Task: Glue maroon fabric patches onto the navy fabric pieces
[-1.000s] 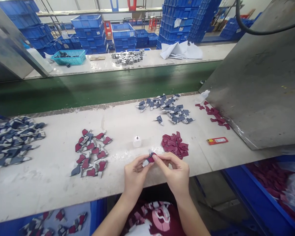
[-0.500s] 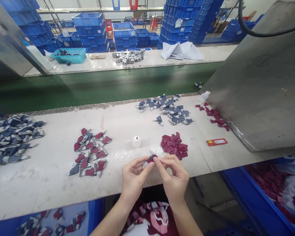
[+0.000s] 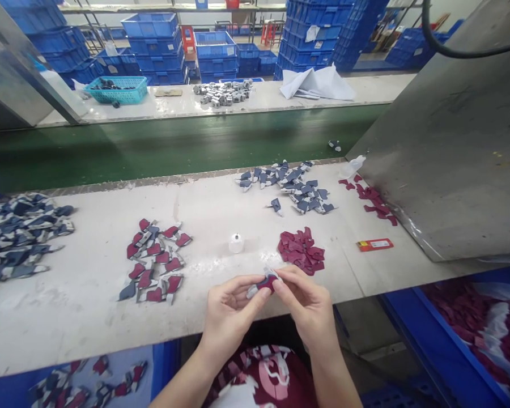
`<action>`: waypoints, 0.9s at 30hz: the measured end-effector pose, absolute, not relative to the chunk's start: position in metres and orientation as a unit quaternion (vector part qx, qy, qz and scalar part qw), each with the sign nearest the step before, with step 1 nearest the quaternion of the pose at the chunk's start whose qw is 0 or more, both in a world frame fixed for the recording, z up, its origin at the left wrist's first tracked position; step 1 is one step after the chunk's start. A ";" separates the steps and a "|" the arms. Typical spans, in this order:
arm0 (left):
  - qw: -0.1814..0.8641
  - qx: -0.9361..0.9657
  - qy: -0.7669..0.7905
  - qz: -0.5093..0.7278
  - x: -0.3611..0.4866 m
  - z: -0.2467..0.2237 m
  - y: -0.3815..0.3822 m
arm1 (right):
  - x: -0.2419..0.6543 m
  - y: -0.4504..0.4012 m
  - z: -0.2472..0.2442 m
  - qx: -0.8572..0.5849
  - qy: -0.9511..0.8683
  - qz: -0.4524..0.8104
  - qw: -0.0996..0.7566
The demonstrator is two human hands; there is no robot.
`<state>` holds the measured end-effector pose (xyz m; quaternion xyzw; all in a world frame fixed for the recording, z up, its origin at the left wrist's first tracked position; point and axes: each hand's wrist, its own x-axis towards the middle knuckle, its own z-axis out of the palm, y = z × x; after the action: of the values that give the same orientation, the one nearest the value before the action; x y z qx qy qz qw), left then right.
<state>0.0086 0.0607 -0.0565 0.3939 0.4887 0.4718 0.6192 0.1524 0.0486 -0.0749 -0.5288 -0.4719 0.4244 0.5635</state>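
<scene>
My left hand (image 3: 232, 317) and my right hand (image 3: 306, 309) meet over the table's front edge, both pinching a small maroon-and-grey fabric piece (image 3: 266, 283). Just beyond my right fingers lies a loose pile of maroon fabric cutouts (image 3: 301, 252). A small white glue bottle (image 3: 236, 243) stands ahead of my left hand. To the left is a pile of joined maroon-and-grey pieces (image 3: 155, 260). Slate-blue cutouts with white edges (image 3: 289, 187) are scattered farther back.
The white worktable (image 3: 68, 323) holds a heap of patterned pieces (image 3: 17, 238) at far left and a red packet (image 3: 374, 244). A steel panel (image 3: 442, 141) rises right, beyond it a green conveyor belt (image 3: 153, 147). A blue bin (image 3: 463, 334) holds maroon pieces.
Both hands have drawn slightly toward me, still holding the piece. A small dark item on the conveyor has moved left. The whole view has shifted slightly.
</scene>
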 end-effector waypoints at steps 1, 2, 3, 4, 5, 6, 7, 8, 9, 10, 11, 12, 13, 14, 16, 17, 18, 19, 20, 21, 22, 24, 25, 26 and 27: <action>0.616 0.392 0.491 0.475 0.009 -0.055 0.061 | 0.151 0.048 -0.074 -0.533 -0.475 0.415 0.564; 0.613 0.390 0.493 0.478 0.009 -0.054 0.060 | 0.149 0.047 -0.073 -0.533 -0.478 0.409 0.565; 0.610 0.388 0.494 0.483 0.009 -0.053 0.060 | 0.148 0.047 -0.073 -0.532 -0.481 0.406 0.566; 0.607 0.387 0.494 0.488 0.010 -0.052 0.060 | 0.147 0.046 -0.072 -0.529 -0.483 0.404 0.569; 0.605 0.388 0.493 0.491 0.010 -0.051 0.060 | 0.146 0.046 -0.072 -0.525 -0.482 0.404 0.573; 0.602 0.391 0.491 0.494 0.011 -0.050 0.060 | 0.145 0.046 -0.072 -0.522 -0.479 0.403 0.579; 0.600 0.393 0.489 0.496 0.011 -0.049 0.059 | 0.144 0.046 -0.072 -0.521 -0.473 0.401 0.586; 0.598 0.396 0.489 0.497 0.011 -0.048 0.059 | 0.142 0.046 -0.072 -0.522 -0.465 0.399 0.593; 0.596 0.399 0.490 0.495 0.011 -0.048 0.059 | 0.141 0.046 -0.072 -0.522 -0.456 0.398 0.601; 0.594 0.402 0.492 0.493 0.011 -0.047 0.058 | 0.139 0.046 -0.071 -0.523 -0.447 0.397 0.608; 0.592 0.405 0.494 0.491 0.011 -0.047 0.058 | 0.138 0.046 -0.071 -0.522 -0.440 0.396 0.614; 0.591 0.407 0.497 0.489 0.010 -0.047 0.058 | 0.136 0.047 -0.071 -0.521 -0.435 0.396 0.619; 0.589 0.407 0.498 0.489 0.010 -0.047 0.057 | 0.135 0.047 -0.071 -0.518 -0.432 0.397 0.622; 0.588 0.407 0.498 0.490 0.009 -0.048 0.057 | 0.135 0.048 -0.072 -0.514 -0.432 0.398 0.626; 0.590 0.405 0.493 0.495 0.008 -0.049 0.057 | 0.135 0.048 -0.072 -0.507 -0.438 0.398 0.627; 0.592 0.404 0.489 0.497 0.007 -0.050 0.056 | 0.135 0.049 -0.072 -0.504 -0.441 0.397 0.627; 0.595 0.405 0.485 0.497 0.006 -0.051 0.056 | 0.135 0.049 -0.072 -0.504 -0.444 0.395 0.627; 0.598 0.405 0.481 0.497 0.005 -0.052 0.055 | 0.135 0.049 -0.072 -0.505 -0.445 0.392 0.627; 0.599 0.406 0.479 0.497 0.005 -0.052 0.055 | 0.135 0.049 -0.072 -0.508 -0.446 0.389 0.626; 0.601 0.407 0.478 0.495 0.004 -0.052 0.054 | 0.135 0.049 -0.071 -0.510 -0.447 0.386 0.626; 0.599 0.407 0.479 0.496 0.004 -0.052 0.053 | 0.134 0.049 -0.070 -0.511 -0.447 0.383 0.626; 0.589 0.410 0.482 0.503 0.005 -0.051 0.052 | 0.130 0.049 -0.069 -0.512 -0.442 0.379 0.631; 0.581 0.413 0.483 0.509 0.006 -0.051 0.051 | 0.128 0.049 -0.068 -0.512 -0.437 0.378 0.635; 0.574 0.415 0.482 0.515 0.007 -0.050 0.051 | 0.127 0.048 -0.068 -0.513 -0.429 0.377 0.641; 0.570 0.415 0.481 0.521 0.007 -0.049 0.050 | 0.125 0.048 -0.067 -0.515 -0.421 0.375 0.645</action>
<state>0.0075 0.0504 -0.0494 0.4154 0.4808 0.5211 0.5698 0.1249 0.0480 -0.0674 -0.5152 -0.4210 0.3754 0.6453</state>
